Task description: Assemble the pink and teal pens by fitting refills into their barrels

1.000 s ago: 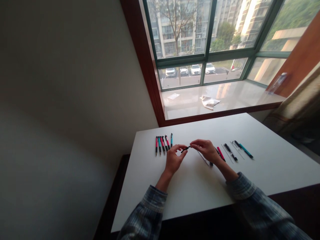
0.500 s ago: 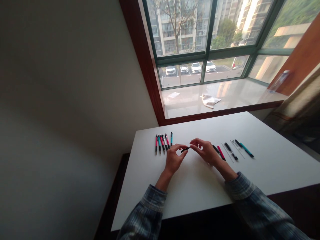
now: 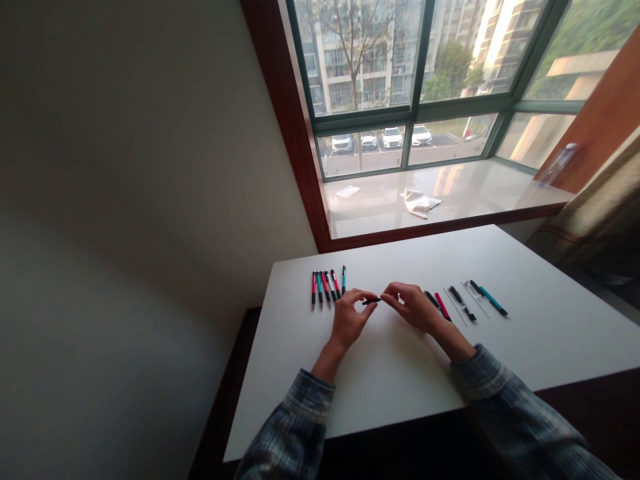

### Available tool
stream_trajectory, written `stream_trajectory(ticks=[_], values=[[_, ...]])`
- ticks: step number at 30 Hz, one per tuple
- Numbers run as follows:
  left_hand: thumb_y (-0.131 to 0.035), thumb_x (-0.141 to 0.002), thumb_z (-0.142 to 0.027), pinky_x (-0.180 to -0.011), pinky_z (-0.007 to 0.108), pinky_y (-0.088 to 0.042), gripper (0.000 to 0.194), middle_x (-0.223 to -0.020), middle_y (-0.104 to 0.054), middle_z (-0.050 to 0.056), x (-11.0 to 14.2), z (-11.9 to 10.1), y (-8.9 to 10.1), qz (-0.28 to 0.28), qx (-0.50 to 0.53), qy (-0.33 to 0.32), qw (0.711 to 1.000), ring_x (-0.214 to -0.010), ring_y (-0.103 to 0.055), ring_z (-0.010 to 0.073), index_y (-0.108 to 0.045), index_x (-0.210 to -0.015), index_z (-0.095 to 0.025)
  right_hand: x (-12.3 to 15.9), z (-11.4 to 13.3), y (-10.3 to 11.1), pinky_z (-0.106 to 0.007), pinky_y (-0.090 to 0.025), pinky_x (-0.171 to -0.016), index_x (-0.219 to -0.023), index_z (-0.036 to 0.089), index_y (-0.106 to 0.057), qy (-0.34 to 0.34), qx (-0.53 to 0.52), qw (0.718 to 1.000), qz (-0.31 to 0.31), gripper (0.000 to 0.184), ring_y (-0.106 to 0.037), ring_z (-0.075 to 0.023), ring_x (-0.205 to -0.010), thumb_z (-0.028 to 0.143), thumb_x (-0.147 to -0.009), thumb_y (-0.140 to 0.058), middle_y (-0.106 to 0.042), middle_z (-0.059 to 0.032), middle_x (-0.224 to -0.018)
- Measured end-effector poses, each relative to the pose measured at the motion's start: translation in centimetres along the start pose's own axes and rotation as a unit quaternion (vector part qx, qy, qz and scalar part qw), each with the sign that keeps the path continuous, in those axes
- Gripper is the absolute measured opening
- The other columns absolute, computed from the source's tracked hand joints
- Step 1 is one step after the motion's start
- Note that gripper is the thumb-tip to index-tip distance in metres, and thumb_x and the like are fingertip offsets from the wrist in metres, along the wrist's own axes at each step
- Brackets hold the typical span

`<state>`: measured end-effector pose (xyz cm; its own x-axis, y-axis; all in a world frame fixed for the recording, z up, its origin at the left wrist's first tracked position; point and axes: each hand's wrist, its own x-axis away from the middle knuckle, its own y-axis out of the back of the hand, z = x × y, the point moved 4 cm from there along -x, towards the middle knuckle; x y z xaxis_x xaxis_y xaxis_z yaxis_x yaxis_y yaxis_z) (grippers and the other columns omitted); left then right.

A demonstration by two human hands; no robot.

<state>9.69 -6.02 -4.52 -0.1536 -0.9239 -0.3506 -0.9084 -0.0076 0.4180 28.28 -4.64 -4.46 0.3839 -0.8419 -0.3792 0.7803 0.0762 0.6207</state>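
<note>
The left hand point(image 3: 349, 320) is closed in a small pinch; its thumb and first finger hold a short black pen part point(image 3: 371, 301). The right hand point(image 3: 413, 308) is curled, and its fingertips point(image 3: 387, 291) come up to the other end of that part; you cannot tell if they grip it. The part sits between the two hands; its long side runs almost straight from left to right, and its right end tips a little up and away from the person. Plaid sleeves point(image 3: 305, 407) cover both arms.

The hands are over a white table point(image 3: 520, 347); to their left, a row of red, teal and black pens point(image 3: 326, 288) lies side by side, all pointing away from the person; to their right lie more pen pieces, with a red barrel point(image 3: 443, 307) and a teal barrel point(image 3: 493, 301) among them.

Past the table is a pale window sill point(image 3: 450, 197); a crumpled cloth point(image 3: 420, 203) and a small paper point(image 3: 347, 191) lie on it. A big green-framed window point(image 3: 407, 110) shows white parked cars point(image 3: 393, 138) and tall buildings point(image 3: 505, 33); a plain wall point(image 3: 125, 200) fills the left side, and a curtain point(image 3: 595, 207) hangs on the right.
</note>
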Motion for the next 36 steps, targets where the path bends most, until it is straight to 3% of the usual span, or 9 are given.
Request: stream_trajectory(ticks=[9, 13, 16, 19, 22, 25, 29, 33, 36], values=[[-0.081, -0.082, -0.032, -0.089, 0.036, -0.047, 0.018, -0.100, -0.078, 0.007, -0.1, 1.0, -0.2, 0.014, 0.114, 0.087, 0.990, -0.097, -0.069, 0.0228, -0.078, -0.095, -0.020, 0.0, 0.5, -0.5, -0.029, -0.040, -0.064, -0.080, 0.020, -0.064, -0.005, 0.007, 1.000, -0.026, 0.033, -0.055, -0.0151, -0.065, 0.041, -0.104, -0.053, -0.064, -0.0007, -0.074], [-0.086, -0.076, -0.034, -0.087, 0.033, -0.050, 0.028, -0.103, -0.075, 0.007, -0.1, 1.4, -0.7, 0.006, 0.282, 0.131, 0.950, -0.095, -0.067, 0.0199, -0.076, -0.098, -0.018, 0.1, 1.5, -0.6, -0.030, -0.044, -0.066, -0.082, 0.021, -0.064, -0.025, -0.006, 0.999, -0.032, 0.034, -0.057, -0.0161, -0.067, 0.041, -0.106, -0.050, -0.066, -0.0013, -0.075], [-0.086, -0.077, -0.035, -0.088, 0.030, -0.050, 0.029, -0.099, -0.073, 0.005, 0.0, 1.2, -0.8, 0.000, 0.356, 0.152, 0.922, -0.093, -0.067, 0.0171, -0.074, -0.097, -0.018, 0.9, 1.4, 1.1, -0.035, -0.051, -0.079, -0.103, 0.023, -0.069, -0.022, 0.012, 0.999, -0.022, 0.023, -0.064, -0.0213, -0.084, 0.044, -0.101, -0.059, -0.072, -0.0052, -0.093], [-0.081, -0.083, -0.040, -0.089, 0.030, -0.051, 0.030, -0.109, -0.072, 0.006, 0.0, 1.0, -0.8, 0.010, 0.400, 0.178, 0.899, -0.098, -0.069, 0.0185, -0.071, -0.101, -0.019, 2.5, 0.2, 4.1, -0.045, -0.053, -0.095, -0.136, 0.027, -0.060, -0.016, 0.057, 0.998, 0.014, 0.051, -0.061, -0.0290, -0.113, 0.044, -0.090, -0.074, -0.071, -0.0093, -0.120], [-0.079, -0.084, -0.045, -0.087, 0.032, -0.053, 0.037, -0.111, -0.071, 0.006, 0.1, 0.9, -0.8, 0.020, 0.426, 0.211, 0.880, -0.095, -0.073, 0.0199, -0.066, -0.109, -0.021, 4.3, -1.4, 6.5, -0.050, -0.050, -0.105, -0.152, 0.031, -0.047, -0.036, 0.109, 0.990, 0.084, 0.080, -0.051, -0.0333, -0.132, 0.043, -0.081, -0.082, -0.064, -0.0101, -0.137], [-0.084, -0.079, -0.043, -0.085, 0.032, -0.053, 0.045, -0.102, -0.071, 0.004, 0.1, 1.0, -0.8, 0.024, 0.413, 0.228, 0.882, -0.086, -0.073, 0.0170, -0.066, -0.114, -0.021, 5.6, -2.5, 7.2, -0.052, -0.049, -0.108, -0.157, 0.032, -0.040, -0.054, 0.143, 0.979, 0.135, 0.096, -0.048, -0.0349, -0.134, 0.043, -0.074, -0.088, -0.061, -0.0108, -0.141], [-0.089, -0.073, -0.039, -0.083, 0.030, -0.051, 0.048, -0.095, -0.070, 0.003, 0.2, 1.2, -0.9, 0.034, 0.374, 0.236, 0.896, -0.080, -0.069, 0.0139, -0.070, -0.113, -0.020, 5.9, -2.8, 6.4, -0.052, -0.049, -0.108, -0.156, 0.033, -0.041, -0.045, 0.162, 0.974, 0.154, 0.094, -0.049, -0.0347, -0.132, 0.037, -0.075, -0.087, -0.063, -0.0098, -0.138], [-0.088, -0.074, -0.041, -0.080, 0.029, -0.050, 0.046, -0.089, -0.069, 0.003, 0.4, 1.4, -1.2, 0.054, 0.339, 0.232, 0.910, -0.075, -0.065, 0.0130, -0.074, -0.111, -0.018, 5.2, -1.7, 5.9, -0.054, -0.052, -0.104, -0.154, 0.032, -0.045, -0.033, 0.172, 0.976, 0.127, 0.087, -0.054, -0.0347, -0.127, 0.029, -0.077, -0.085, -0.065, -0.0098, -0.134], [-0.087, -0.075, -0.043, -0.079, 0.029, -0.049, 0.044, -0.087, -0.071, 0.005, 0.4, 1.5, -1.5, 0.073, 0.310, 0.214, 0.923, -0.076, -0.063, 0.0143, -0.077, -0.108, -0.016, 4.5, 0.8, 5.3, -0.054, -0.052, -0.105, -0.157, 0.033, -0.039, 0.010, 0.151, 0.985, 0.077, 0.092, -0.053, -0.0339, -0.129, 0.024, -0.077, -0.085, -0.061, -0.0091, -0.141]])
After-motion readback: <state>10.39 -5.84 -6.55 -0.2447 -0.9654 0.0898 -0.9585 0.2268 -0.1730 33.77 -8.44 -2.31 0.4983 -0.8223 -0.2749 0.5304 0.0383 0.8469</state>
